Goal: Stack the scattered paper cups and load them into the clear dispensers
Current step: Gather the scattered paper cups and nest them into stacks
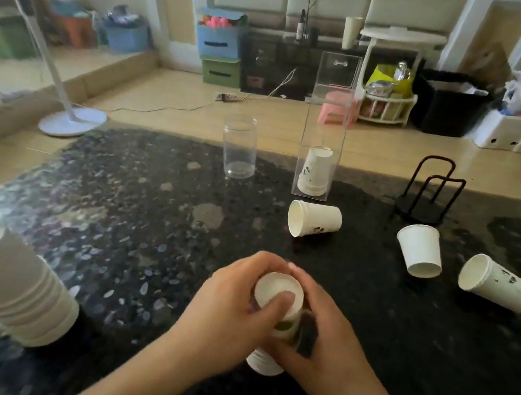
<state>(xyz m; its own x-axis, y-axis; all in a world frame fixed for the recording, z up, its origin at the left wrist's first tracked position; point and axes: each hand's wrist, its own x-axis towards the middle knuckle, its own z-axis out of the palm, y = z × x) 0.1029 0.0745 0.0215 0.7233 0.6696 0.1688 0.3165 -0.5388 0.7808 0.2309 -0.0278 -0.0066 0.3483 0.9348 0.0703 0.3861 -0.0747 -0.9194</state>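
Both hands clasp a cup stack (273, 325) near the table's (145, 212) front edge.
Left hand (233, 304) and right hand (321, 340) wrap the stack from either side; it stands upright, base up. Bare tabletop lies between it and the square dispenser (323, 138), whose long axis is vertical. Loose cups (314, 219) lie on their sides to the right.

Bare counter (152, 213) left-centre; lying cup (313, 220) blocks square dispenser (323, 132); wire rack (426, 195) right.

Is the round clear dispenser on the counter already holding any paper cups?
No, the round clear dispenser is empty, while the tall square dispenser beside it holds stacked cups.
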